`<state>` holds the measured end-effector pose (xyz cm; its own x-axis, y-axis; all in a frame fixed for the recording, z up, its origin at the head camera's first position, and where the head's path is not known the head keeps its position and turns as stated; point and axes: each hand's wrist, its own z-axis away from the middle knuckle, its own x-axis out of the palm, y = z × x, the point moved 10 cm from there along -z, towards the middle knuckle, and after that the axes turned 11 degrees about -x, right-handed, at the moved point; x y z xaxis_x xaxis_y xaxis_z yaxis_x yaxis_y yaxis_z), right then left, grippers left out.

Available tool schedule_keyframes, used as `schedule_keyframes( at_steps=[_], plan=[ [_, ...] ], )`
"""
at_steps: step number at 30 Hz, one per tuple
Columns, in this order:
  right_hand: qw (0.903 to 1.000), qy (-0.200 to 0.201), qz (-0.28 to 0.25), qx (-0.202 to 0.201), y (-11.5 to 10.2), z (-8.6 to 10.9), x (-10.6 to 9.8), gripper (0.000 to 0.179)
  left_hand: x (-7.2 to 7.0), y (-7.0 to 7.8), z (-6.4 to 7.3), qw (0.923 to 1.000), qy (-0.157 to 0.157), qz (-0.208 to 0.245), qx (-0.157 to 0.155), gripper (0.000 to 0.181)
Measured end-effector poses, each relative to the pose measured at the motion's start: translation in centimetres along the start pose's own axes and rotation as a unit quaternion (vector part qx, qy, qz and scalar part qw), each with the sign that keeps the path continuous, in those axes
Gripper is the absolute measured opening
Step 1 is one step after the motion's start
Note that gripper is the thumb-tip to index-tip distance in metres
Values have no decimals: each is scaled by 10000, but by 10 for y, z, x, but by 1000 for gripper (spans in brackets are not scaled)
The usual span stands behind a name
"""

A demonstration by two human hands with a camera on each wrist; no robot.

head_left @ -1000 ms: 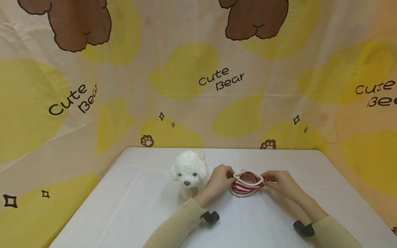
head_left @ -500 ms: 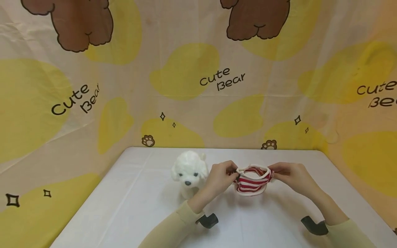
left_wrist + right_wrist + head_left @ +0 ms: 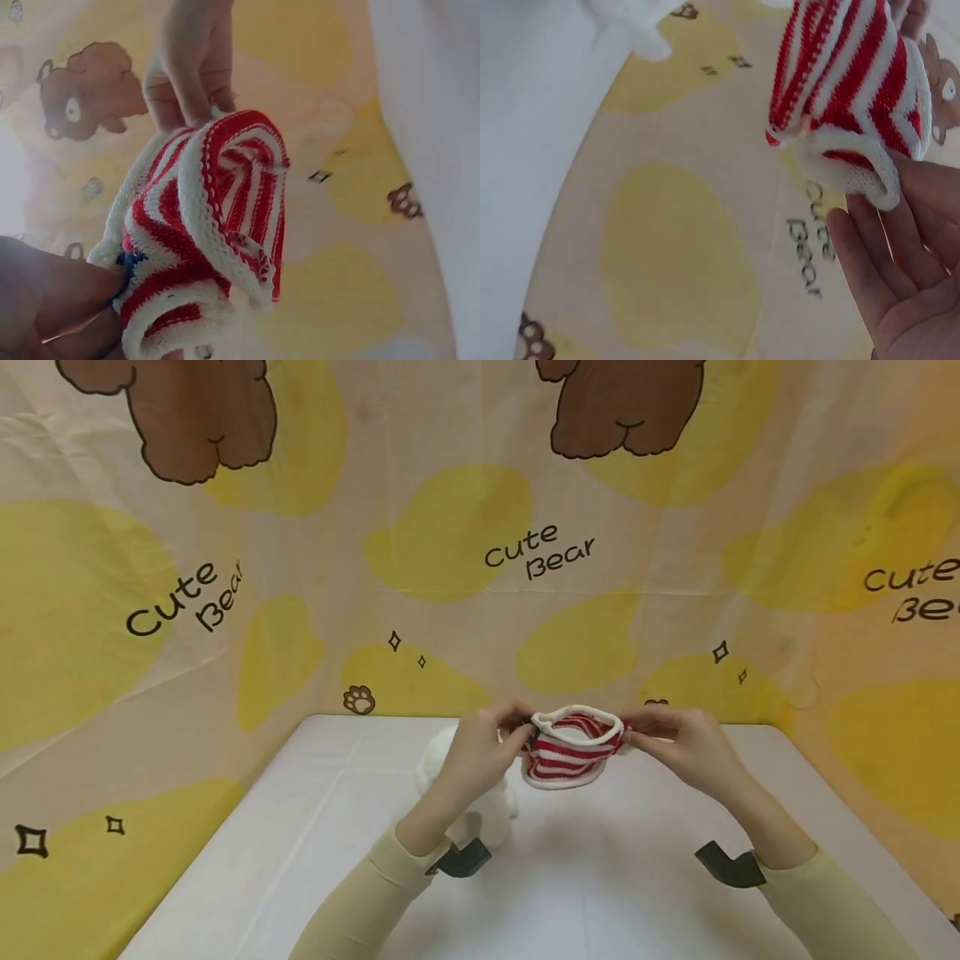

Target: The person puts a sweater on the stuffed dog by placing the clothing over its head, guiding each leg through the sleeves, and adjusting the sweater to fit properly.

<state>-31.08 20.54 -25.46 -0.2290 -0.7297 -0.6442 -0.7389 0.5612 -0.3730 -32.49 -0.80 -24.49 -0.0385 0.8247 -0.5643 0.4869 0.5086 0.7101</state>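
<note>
A small red-and-white striped knitted sweater (image 3: 567, 758) hangs in the air between both hands, its white-edged opening tilted up towards me. At its left side my left hand (image 3: 480, 750) pinches the knit between thumb and fingers, beside a dark blue patch (image 3: 131, 262) seen in the left wrist view. My right hand (image 3: 686, 745) pinches the opposite side. A short white-cuffed sleeve (image 3: 855, 166) sticks out near the right hand's fingers in the right wrist view. Behind the left hand and wrist stands a white plush dog (image 3: 497, 817), its face mostly hidden.
A white table (image 3: 600, 893) lies beneath the hands. Around it hangs a beige and yellow cloth backdrop (image 3: 442, 552) printed with bears and lettering. Each wrist carries a black mount (image 3: 461, 858).
Both hands have lifted the sweater from the table and then moved it up and to the left, towards the plush dog. The left forearm now covers much of the dog.
</note>
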Motion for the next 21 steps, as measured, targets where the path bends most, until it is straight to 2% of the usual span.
schedule_keyframes(
  at_steps=[5, 10, 16, 21],
  plan=[
    [9986, 342, -358, -168, -21, -28, 13, 22, -40, -4, -7, 9994, 283, -185, -52, 11],
    [9962, 380, -773, -135, -36, -53, 33, 21, -73, -11, -9, 9981, 504, -359, -52, 13],
    [9910, 204, -1323, 6, -42, -73, 63, 21, -101, -27, -6, 9952, 727, -657, -28, 14],
    [9903, 196, -1378, 4, -47, -81, 86, 20, -114, -45, -2, 9916, 861, -958, -83, 15]
  ],
)
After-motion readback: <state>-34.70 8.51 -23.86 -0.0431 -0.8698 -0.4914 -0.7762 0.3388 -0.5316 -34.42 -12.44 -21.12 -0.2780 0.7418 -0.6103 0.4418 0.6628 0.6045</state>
